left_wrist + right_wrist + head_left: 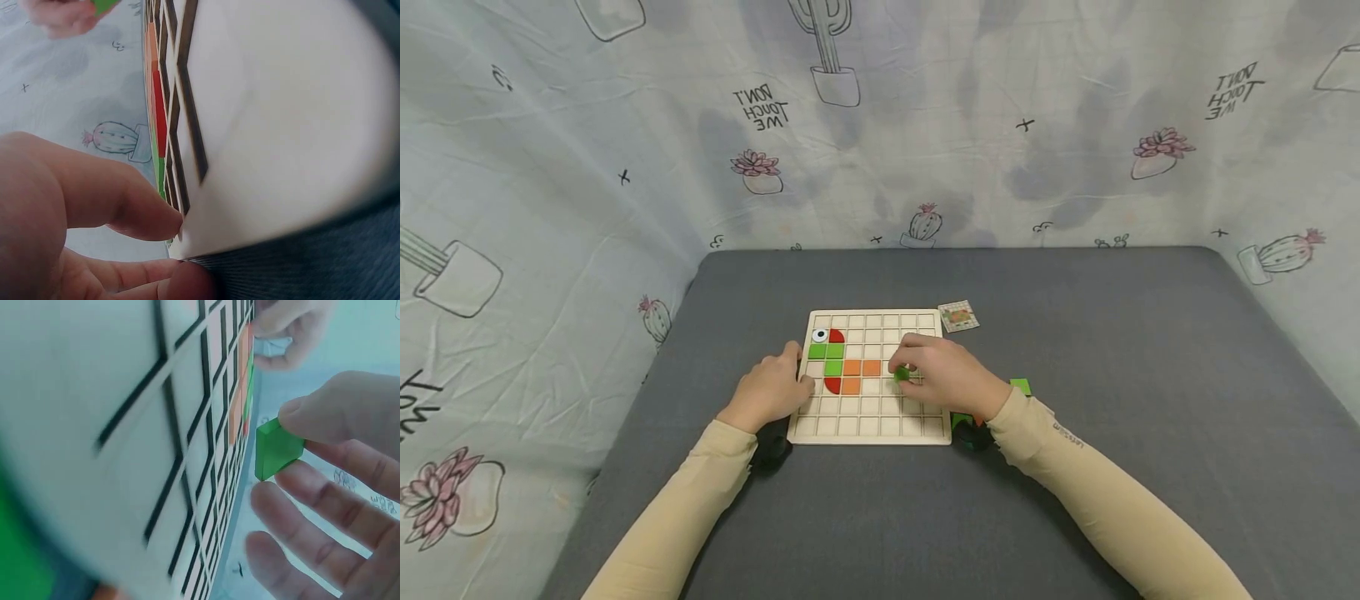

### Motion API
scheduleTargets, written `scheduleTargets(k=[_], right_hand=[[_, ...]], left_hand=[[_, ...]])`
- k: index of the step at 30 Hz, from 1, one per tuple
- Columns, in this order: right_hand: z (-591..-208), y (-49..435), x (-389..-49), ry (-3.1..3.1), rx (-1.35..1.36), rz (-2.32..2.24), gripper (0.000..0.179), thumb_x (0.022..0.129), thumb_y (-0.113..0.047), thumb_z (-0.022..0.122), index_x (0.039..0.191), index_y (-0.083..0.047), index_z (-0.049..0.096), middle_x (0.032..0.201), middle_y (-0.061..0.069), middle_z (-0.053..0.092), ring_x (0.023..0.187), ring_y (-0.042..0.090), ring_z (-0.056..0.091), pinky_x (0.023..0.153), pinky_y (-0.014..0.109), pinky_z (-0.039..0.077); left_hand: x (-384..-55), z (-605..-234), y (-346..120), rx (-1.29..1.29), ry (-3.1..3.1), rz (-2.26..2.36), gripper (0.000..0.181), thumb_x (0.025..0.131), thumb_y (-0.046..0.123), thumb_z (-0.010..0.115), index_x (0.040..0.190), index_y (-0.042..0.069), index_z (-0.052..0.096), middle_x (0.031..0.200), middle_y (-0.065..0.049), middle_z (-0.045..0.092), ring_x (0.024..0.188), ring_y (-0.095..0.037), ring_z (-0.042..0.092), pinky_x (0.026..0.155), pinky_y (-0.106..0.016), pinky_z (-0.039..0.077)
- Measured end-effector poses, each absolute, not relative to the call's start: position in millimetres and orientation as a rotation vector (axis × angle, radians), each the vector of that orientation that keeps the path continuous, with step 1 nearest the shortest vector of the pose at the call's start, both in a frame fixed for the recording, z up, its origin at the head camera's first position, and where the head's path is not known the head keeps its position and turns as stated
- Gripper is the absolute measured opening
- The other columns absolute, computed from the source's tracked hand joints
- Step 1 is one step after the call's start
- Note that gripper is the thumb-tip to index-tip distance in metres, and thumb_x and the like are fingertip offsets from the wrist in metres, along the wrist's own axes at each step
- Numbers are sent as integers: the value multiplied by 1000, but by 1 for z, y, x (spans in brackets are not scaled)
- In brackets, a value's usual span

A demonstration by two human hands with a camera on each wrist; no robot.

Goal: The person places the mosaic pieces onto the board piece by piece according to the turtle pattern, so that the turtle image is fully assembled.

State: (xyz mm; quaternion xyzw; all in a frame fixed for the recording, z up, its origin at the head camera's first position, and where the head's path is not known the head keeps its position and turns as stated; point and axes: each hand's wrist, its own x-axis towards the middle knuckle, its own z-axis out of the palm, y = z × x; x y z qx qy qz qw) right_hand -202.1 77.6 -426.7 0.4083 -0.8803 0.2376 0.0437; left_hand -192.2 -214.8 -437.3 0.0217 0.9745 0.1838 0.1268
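Note:
My right hand (942,371) pinches a green square tile (279,449) between thumb and fingers, over the right half of a wooden grid board (880,430). At the board's left edge, my left hand (769,383) grips the rim, thumb (147,206) on top and fingers against the side. Tiles fill several cells on the left: a white eye tile (820,335), a red rounded tile (837,337), green squares (825,352), orange squares (861,367) and a second red rounded tile (832,385).
A small picture card (958,316) lies by the board's upper right corner. Loose green tiles (1020,386) sit right of the board, partly hidden by the right forearm. The grey table (1075,317) meets a printed cloth (962,167) behind.

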Motion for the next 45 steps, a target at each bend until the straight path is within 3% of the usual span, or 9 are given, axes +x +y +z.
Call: scheduleTargets(k=[16,45], right_hand=[[-433,32,-208,-2725,1337,793,12,88,-7,77,99,-12,77,99,1,70,83,13,64,76,29,53],[-445,32,-209,-2715,1344,798,10,90,-8,75,95,-15,81,95,-3,70,81,11,61,76,27,52]], left_hand=[[-193,-440,-215,60,2839,518,48,98,24,58,138,-1,47,94,-17,66,68,-27,59,56,-38,43],[-194,-438,-217,63,2836,518,48,99,24,58,138,0,46,94,-17,66,67,-27,58,56,-37,43]])
